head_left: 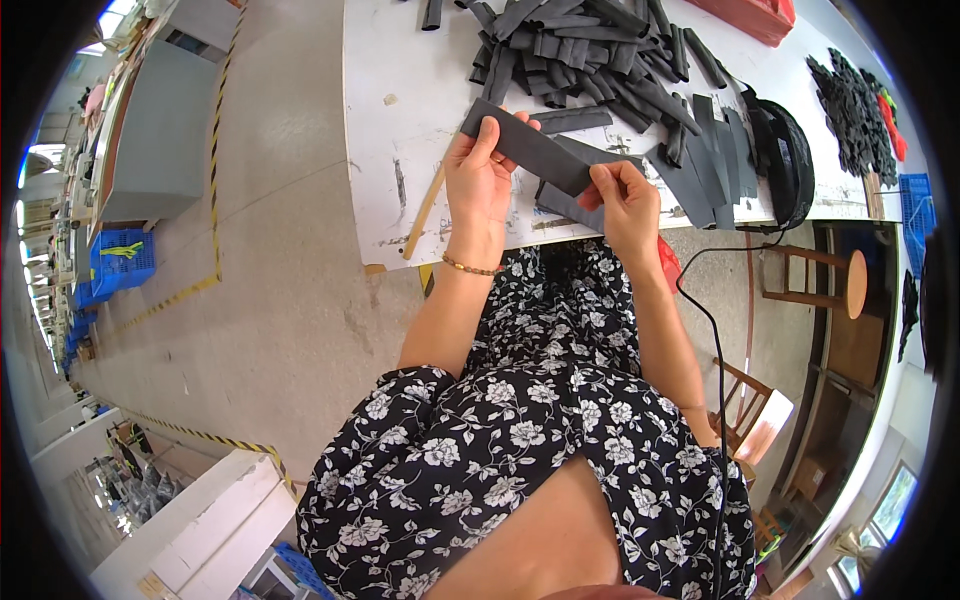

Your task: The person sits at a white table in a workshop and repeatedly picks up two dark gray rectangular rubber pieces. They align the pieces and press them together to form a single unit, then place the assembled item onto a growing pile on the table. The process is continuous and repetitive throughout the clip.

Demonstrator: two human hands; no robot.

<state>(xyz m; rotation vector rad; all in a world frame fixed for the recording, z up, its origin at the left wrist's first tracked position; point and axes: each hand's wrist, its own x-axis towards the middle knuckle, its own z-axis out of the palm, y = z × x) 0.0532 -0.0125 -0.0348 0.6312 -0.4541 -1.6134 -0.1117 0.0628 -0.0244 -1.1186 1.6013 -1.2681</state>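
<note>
A flat strip of dark grey fabric (538, 150) is stretched between my two hands, above the near edge of the white table. My left hand (482, 165) pinches its upper left end, thumb on top and fingers beneath. At the lower right end, my right hand (625, 200) grips it between thumb and fingers. More flat dark strips (700, 175) lie on the table just right of my hands, and another strip (570, 205) is partly hidden under the held one. Beyond them is a heap of rolled dark fabric tubes (590, 55).
A thin wooden stick (425, 212) lies on the white table (375, 150) at the left. A black bag (785, 160) sits at the right, with a black cable (708, 315) hanging past me. Farther right are a dark pile (850, 115) and a wooden stool (853, 284).
</note>
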